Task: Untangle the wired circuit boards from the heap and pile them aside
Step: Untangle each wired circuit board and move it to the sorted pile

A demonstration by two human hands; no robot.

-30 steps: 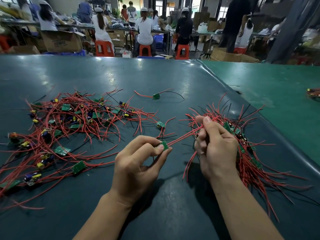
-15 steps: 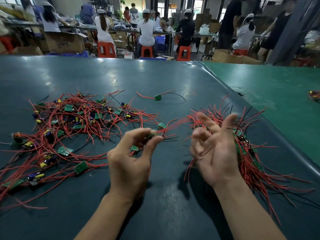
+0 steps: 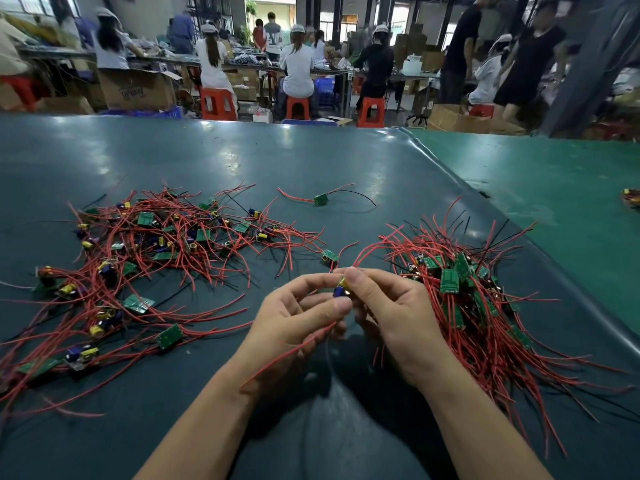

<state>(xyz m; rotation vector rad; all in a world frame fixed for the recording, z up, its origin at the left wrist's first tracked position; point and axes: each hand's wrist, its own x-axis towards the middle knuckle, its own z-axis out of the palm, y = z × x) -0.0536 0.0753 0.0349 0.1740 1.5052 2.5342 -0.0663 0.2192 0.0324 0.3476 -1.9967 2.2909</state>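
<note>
A tangled heap of small green circuit boards with red and black wires point(image 3: 145, 258) spreads over the left of the dark green table point(image 3: 311, 161). A tidier pile of sorted boards point(image 3: 464, 292) lies on the right, wires fanning toward me. Between the two, my left hand point(image 3: 294, 320) and my right hand point(image 3: 391, 317) meet above the table and together pinch one small board with yellow and blue parts point(image 3: 342, 287). Its red wires trail up past my fingertips and down under my left palm.
One single board with a red and a black wire point(image 3: 321, 199) lies alone farther back. A lighter green table point(image 3: 554, 188) adjoins on the right, with a small bundle at its far edge point(image 3: 631, 197). People sit on orange stools at benches beyond.
My right hand was spread open half a second ago; it has now closed on the board that my left hand holds. Both hands have come together at the centre.
</note>
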